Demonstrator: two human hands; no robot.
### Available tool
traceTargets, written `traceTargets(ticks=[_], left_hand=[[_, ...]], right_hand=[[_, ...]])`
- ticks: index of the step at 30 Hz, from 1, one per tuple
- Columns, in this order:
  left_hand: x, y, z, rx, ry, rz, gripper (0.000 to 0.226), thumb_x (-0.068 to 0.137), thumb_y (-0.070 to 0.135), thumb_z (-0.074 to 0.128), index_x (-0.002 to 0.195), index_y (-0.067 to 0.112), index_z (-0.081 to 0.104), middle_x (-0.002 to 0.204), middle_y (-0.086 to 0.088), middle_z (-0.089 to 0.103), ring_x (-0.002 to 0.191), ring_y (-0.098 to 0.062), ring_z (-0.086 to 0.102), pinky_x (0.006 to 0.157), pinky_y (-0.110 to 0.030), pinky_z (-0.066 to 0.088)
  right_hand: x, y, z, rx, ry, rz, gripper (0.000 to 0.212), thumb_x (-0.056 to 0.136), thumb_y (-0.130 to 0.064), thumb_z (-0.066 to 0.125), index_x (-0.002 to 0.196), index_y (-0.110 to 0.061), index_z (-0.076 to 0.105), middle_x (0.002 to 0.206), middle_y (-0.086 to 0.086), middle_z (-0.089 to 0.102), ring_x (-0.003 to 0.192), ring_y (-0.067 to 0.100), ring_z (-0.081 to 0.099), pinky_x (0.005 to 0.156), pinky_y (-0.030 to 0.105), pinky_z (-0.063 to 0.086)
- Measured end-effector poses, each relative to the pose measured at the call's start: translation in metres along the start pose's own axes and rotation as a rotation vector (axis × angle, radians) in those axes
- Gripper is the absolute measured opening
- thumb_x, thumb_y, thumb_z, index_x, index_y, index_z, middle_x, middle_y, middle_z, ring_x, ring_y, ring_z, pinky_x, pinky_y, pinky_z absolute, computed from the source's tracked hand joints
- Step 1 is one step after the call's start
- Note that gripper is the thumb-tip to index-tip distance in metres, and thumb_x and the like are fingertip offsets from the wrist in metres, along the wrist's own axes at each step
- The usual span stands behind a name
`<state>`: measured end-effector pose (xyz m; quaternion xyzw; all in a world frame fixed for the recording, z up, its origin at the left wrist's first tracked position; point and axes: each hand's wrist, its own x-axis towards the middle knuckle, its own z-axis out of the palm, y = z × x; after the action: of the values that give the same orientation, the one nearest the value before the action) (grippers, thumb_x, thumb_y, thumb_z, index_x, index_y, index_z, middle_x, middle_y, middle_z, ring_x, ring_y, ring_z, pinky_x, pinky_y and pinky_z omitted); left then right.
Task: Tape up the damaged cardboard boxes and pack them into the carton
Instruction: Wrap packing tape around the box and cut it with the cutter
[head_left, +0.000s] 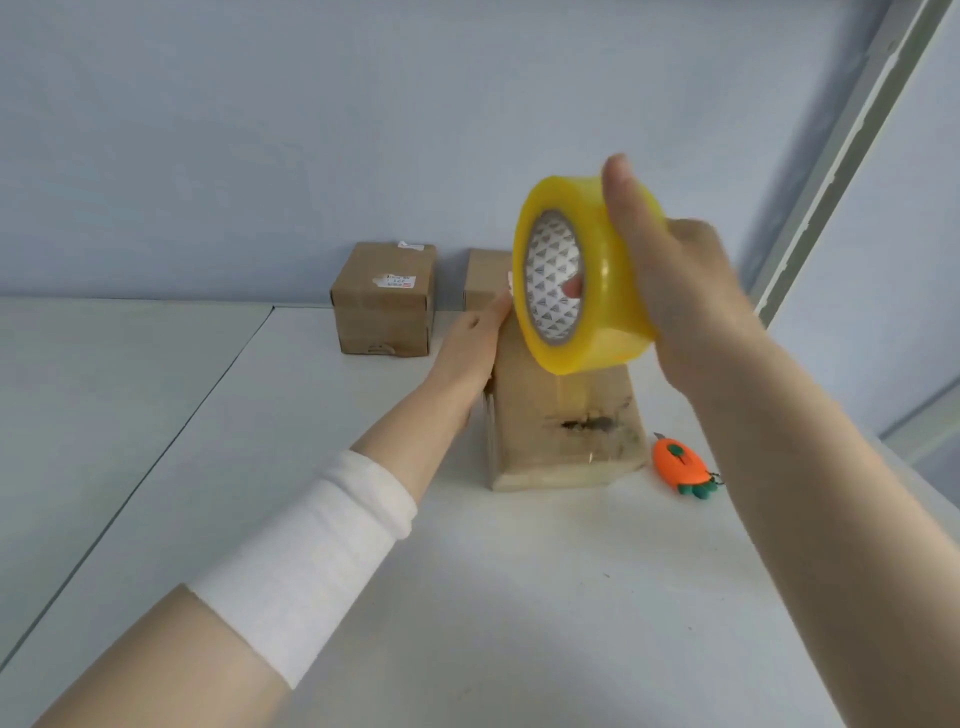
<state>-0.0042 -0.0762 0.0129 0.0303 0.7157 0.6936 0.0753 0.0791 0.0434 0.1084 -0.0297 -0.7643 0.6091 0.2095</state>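
Damaged cardboard box (561, 415) lies mid-worktop (467, 597), toward right edge, torn hole (587, 423) facing up. Clear strip runs from hole up to tape roll (613, 312), likely drawn out to cover tear. Right hand (685, 291) grips roll above box, thumb over rim, fingertip through core. Left hand (475, 338), fingers straight, braces box's left side against pull. Carrot-shaped cutter (680, 467) just right of box, handy for cutting. Labelled box (382, 306) and another box (485, 275) wait at back edge.

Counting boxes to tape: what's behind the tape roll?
A cardboard box at the back shows only its left part; the tape roll, held in the right hand, covers the rest.
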Motion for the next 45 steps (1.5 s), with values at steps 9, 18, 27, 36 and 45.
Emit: traceTargets(ticks=[9, 18, 27, 36, 45], left_hand=[[0.018, -0.029, -0.001, -0.157, 0.156, 0.134, 0.027, 0.097, 0.017, 0.043, 0.076, 0.019, 0.061, 0.08, 0.0, 0.061, 0.087, -0.018, 0.055, 0.079, -0.03, 0.043], [0.02, -0.025, -0.002, -0.097, 0.14, 0.18, 0.033, 0.095, 0.01, 0.039, 0.072, 0.02, 0.06, 0.08, 0.007, 0.058, 0.087, -0.014, 0.053, 0.078, -0.028, 0.044], [0.019, -0.022, -0.001, -0.059, 0.143, 0.159, 0.033, 0.095, 0.011, 0.039, 0.071, 0.022, 0.059, 0.079, 0.006, 0.058, 0.083, -0.012, 0.053, 0.072, -0.025, 0.043], [0.016, -0.018, -0.002, 0.091, 0.132, 0.162, 0.027, 0.096, 0.013, 0.035, 0.094, 0.013, 0.061, 0.089, 0.005, 0.056, 0.087, -0.011, 0.051, 0.068, -0.021, 0.041], [-0.028, 0.02, 0.002, 0.754, -0.017, 0.536, 0.06, 0.089, 0.053, 0.042, 0.139, 0.021, 0.043, 0.148, 0.003, 0.038, 0.139, -0.011, 0.028, 0.109, -0.024, 0.022]], right_hand=[[-0.001, 0.057, 0.02, 0.227, -0.201, 0.048, 0.036, 0.082, -0.055, 0.054, 0.094, -0.023, 0.066, 0.089, -0.007, 0.075, 0.087, 0.01, 0.07, 0.074, 0.027, 0.057], [-0.039, 0.053, -0.007, 0.18, -0.051, -0.054, 0.05, 0.074, -0.069, 0.049, 0.07, -0.025, 0.073, 0.067, -0.003, 0.073, 0.063, 0.008, 0.07, 0.051, 0.015, 0.05], [-0.051, 0.046, 0.002, 0.239, -0.019, 0.03, 0.042, 0.068, -0.067, 0.056, 0.056, -0.029, 0.07, 0.058, -0.005, 0.068, 0.058, 0.011, 0.066, 0.06, 0.032, 0.056], [-0.142, 0.061, -0.046, 0.05, -0.036, 0.265, 0.043, 0.053, -0.075, 0.052, 0.07, -0.04, 0.071, 0.057, 0.003, 0.07, 0.049, 0.014, 0.067, 0.044, 0.022, 0.051], [-0.128, 0.07, -0.041, 0.139, -0.099, 0.375, 0.046, 0.077, -0.054, 0.056, 0.066, -0.011, 0.067, 0.053, 0.001, 0.068, 0.043, 0.01, 0.063, 0.038, 0.016, 0.045]])
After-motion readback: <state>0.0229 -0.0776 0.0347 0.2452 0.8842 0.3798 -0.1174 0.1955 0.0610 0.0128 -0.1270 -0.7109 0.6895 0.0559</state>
